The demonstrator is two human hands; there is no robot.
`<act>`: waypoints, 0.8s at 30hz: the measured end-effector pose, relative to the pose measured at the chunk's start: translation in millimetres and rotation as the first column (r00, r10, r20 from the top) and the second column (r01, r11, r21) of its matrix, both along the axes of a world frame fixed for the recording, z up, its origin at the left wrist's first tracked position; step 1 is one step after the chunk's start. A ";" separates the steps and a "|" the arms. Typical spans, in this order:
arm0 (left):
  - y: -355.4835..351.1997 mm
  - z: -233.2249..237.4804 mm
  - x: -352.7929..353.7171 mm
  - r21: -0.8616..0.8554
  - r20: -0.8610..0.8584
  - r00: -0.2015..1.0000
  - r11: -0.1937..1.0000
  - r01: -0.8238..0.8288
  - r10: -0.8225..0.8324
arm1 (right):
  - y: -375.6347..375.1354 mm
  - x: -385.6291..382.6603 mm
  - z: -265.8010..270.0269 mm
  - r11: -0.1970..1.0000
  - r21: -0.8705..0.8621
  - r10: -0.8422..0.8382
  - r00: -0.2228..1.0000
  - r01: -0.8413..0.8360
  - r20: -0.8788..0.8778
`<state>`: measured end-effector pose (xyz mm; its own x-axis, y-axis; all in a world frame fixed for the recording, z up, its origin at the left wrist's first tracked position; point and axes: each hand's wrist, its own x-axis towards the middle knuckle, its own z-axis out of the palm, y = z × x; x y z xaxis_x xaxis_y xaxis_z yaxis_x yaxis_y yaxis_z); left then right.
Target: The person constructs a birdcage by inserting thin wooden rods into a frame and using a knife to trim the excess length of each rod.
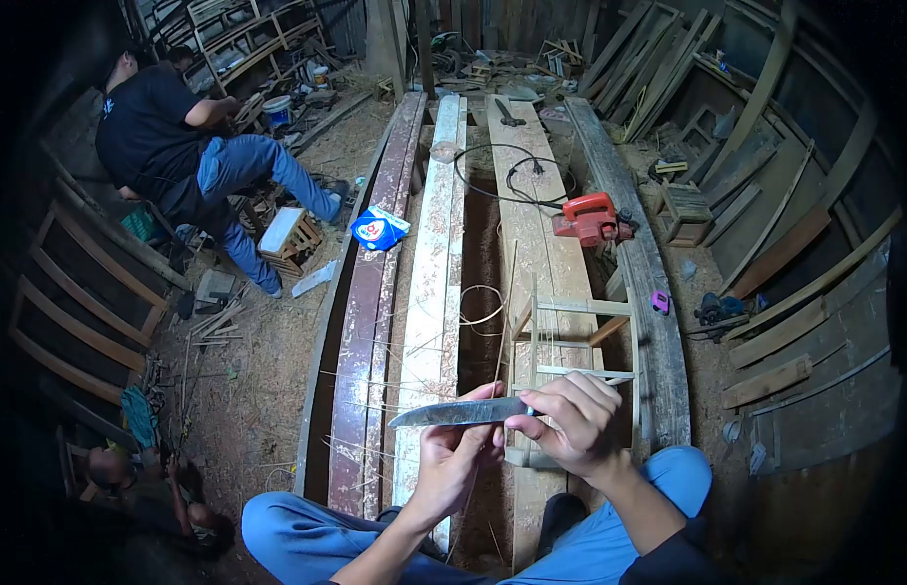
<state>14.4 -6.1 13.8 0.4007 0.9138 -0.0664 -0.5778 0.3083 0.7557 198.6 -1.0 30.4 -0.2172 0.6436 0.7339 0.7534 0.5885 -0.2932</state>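
Note:
My right hand [568,419] grips the handle end of a long knife [453,413], its blade pointing left. My left hand [456,450] sits just under the blade, fingers pinched on a thin bamboo strip [504,331] that rises past the blade. A small wooden frame [570,341] stands on the planks right behind my hands. My knees in blue trousers show at the bottom.
Long planks [434,253] run away from me as a bench. On them lie a red power tool [590,216] with a black cord, and a blue-white packet [378,230]. A person in a black shirt [151,127] bends over at far left. Wooden frames and boards line both sides.

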 end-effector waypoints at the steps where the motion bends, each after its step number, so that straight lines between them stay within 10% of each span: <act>1: -0.9 2.5 -1.4 -0.046 -0.019 1.000 0.999 0.000 -0.001 | -0.4 -0.3 0.7 1.000 0.000 0.000 1.000 0.000 -0.001; 8: -5.2 1.1 -4.8 0.043 -0.284 0.957 0.998 -0.041 0.052 | -2.5 -1.5 0.8 0.996 -0.043 0.077 0.996 -0.079 -0.042; 24: -7.0 8.4 -1.6 -0.033 -0.138 0.987 0.996 -0.086 0.080 | 2.0 10.3 15.5 0.999 0.045 0.024 0.997 -0.027 0.071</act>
<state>12.7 -13.1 22.2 0.3085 0.9392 -0.1508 -0.4950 0.2939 0.8177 208.8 1.1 45.9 -0.2855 0.6032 0.7447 0.7557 0.6196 -0.2122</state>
